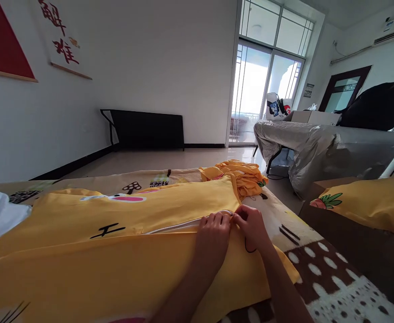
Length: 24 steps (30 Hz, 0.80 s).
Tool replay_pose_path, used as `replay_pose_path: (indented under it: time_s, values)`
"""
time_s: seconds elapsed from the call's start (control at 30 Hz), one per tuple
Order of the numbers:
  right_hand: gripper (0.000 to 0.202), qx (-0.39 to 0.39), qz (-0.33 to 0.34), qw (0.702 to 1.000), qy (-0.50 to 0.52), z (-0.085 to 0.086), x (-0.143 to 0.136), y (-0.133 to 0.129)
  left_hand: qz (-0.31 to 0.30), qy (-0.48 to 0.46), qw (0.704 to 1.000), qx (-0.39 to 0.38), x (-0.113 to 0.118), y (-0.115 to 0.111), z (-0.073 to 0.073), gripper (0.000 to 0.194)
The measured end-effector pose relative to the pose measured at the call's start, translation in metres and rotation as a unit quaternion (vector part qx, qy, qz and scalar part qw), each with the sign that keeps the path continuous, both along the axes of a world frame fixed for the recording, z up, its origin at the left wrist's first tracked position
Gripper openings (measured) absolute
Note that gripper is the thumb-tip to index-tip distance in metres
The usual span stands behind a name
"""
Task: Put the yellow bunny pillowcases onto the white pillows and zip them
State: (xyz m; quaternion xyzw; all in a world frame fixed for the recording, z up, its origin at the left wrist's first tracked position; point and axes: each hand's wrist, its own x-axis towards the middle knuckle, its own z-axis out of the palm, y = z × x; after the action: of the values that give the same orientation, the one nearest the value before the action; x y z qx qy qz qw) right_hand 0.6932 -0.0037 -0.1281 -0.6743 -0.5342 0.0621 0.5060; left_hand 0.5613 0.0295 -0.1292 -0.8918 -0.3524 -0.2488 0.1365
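A yellow fabric cover point(116, 264) printed with rabbit shapes lies spread in front of me, its side opening edged by a pale zipper point(176, 225). My left hand point(214, 240) rests on the cover at the zipper line, fingers curled over and gripping the cloth. Right beside it, my right hand point(252, 226) pinches the right end of the zipper between thumb and forefinger. The zipper's pull is too small to make out and the fingers cover that spot.
A crumpled orange-yellow cloth point(247, 177) lies beyond my hands on the patterned blanket point(313, 264). White fabric point(2, 213) is at the left. To the right, a yellow printed cloth point(371, 202) lies over a brown box point(344, 237). A plastic-wrapped piece of furniture point(358, 148) stands behind.
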Motion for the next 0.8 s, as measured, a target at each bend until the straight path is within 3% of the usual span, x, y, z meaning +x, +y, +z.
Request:
replay_pose_path:
  time_s: [0.17,0.37,0.6,0.8]
  values:
    - [0.017,0.010,0.015,0.998,0.056,-0.001,0.001,0.001,0.070,0.001,0.996,-0.055,0.014,-0.004,0.015,0.025]
    - [0.018,0.039,0.023,0.992,0.117,-0.004,0.004,0.004,0.086,-0.020,0.994,-0.068,0.033,-0.004,0.022,0.022]
    - [0.020,0.046,0.017,0.991,0.127,-0.005,0.004,0.008,0.057,0.035,0.997,-0.030,0.037,-0.004,0.022,0.030]
    - [0.018,0.041,0.021,0.989,0.141,-0.009,0.006,0.012,-0.006,0.044,0.998,-0.045,0.014,-0.002,0.019,0.026]
